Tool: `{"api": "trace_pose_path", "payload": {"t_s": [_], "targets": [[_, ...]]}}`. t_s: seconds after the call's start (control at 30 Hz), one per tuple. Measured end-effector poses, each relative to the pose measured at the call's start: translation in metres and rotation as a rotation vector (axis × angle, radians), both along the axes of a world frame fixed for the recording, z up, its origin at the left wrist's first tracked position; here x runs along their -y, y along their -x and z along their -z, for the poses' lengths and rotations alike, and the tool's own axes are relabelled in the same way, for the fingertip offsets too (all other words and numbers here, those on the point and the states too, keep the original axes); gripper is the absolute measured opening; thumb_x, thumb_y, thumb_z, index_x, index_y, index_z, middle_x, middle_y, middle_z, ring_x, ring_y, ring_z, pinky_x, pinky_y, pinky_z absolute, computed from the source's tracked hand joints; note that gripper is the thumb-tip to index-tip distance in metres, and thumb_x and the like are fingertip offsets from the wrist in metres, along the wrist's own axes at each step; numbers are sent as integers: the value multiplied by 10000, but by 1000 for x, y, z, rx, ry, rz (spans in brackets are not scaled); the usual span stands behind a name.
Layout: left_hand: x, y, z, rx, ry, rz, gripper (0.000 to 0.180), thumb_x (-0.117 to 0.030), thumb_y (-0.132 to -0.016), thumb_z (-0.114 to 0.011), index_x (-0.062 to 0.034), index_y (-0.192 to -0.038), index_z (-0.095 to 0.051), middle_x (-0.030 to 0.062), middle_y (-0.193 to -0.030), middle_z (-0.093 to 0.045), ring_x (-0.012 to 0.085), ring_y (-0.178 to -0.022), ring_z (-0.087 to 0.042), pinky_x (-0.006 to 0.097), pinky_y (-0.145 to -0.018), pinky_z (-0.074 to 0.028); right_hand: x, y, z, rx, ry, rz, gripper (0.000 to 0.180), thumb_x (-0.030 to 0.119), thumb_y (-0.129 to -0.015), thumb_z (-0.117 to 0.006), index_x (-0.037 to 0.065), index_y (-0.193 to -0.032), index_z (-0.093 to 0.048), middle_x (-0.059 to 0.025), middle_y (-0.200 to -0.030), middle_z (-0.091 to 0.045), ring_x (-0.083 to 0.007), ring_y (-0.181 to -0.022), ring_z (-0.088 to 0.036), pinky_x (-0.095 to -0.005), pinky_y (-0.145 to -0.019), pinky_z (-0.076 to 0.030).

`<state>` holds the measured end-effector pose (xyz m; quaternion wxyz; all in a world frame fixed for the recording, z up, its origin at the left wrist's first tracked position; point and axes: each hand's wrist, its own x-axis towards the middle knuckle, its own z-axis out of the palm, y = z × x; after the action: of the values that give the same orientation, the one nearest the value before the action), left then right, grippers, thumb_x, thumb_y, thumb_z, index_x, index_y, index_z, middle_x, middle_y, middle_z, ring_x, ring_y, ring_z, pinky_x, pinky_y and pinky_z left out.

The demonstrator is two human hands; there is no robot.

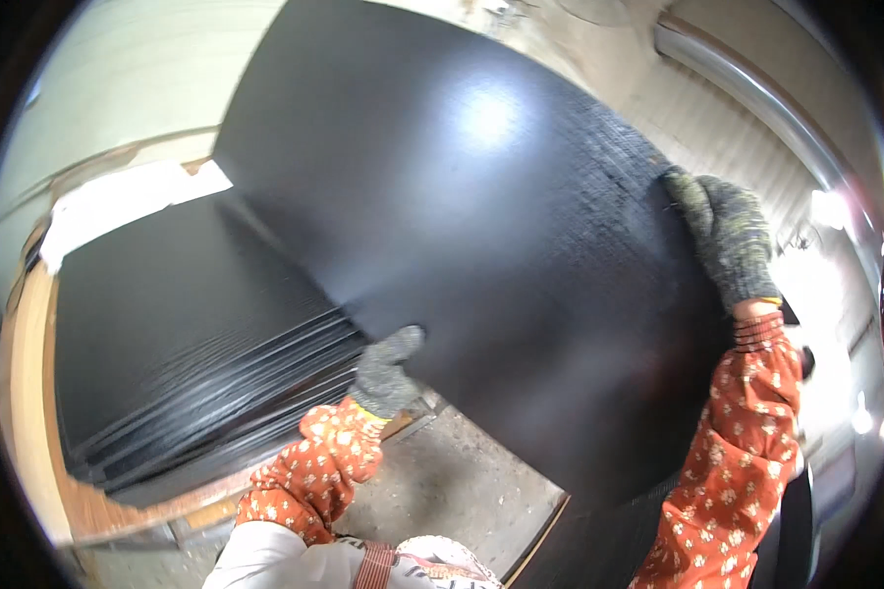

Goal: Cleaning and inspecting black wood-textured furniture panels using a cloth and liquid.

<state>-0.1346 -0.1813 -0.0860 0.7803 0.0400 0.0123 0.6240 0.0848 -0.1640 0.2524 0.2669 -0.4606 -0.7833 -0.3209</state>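
Observation:
A large, glossy black sheet (442, 216) is raised at a slant across the middle of the head view, with a bright light reflected in it. My right hand (727, 231), in a grey knitted glove, is closed over the sheet's right edge with the arm stretched out. At its near left edge, my left hand (385, 373), gloved alike, pinches the sheet; part of the fingers is hidden. Below and left of the raised sheet lies a black surface (187, 275), wrinkled along its near side. Red flowered sleeves cover both forearms.
Pale wooden boards (31, 363) border the lower black surface, with white sheet material (128, 208) at its far left corner. Another dark, flat surface (599, 550) with a wooden edge stands at lower right. Concrete floor (442, 471) shows between them. A silvery tube (746, 79) curves at upper right.

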Motion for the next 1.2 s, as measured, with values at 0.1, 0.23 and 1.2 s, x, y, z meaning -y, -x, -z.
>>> {"api": "trace_pose_path", "payload": {"t_s": [0.1,0.23,1.2], "targets": [[7,10,68,-763,-211,-1349,422,-366,-934,-490,43,-979,-585,162,-791,-633,239,-677,-624,301,-612,-513,-9,-39,36,503,-291,-89,256,195,-891,-511,89,-1103,-608,-128,-928,-633,-309,-853,-604,-419,-780,-474],[63,2,42,-486,-642,-831,419,-336,-904,-488,51,-1053,-553,175,-946,-602,259,-840,-592,331,-757,-478,62,-50,68,225,-67,152,499,484,-940,-372,106,-799,-666,-107,-701,-648,-304,-600,-630,-435,-618,-502],[187,-386,-67,86,-507,884,403,-30,-770,-551,117,-1143,-513,228,-1132,-581,303,-957,-621,387,-857,-540,622,-207,167,-911,-357,903,531,136,-705,-749,103,-1211,-595,-188,-1363,-454,-332,-1281,-425,-411,-1026,-399]]}}
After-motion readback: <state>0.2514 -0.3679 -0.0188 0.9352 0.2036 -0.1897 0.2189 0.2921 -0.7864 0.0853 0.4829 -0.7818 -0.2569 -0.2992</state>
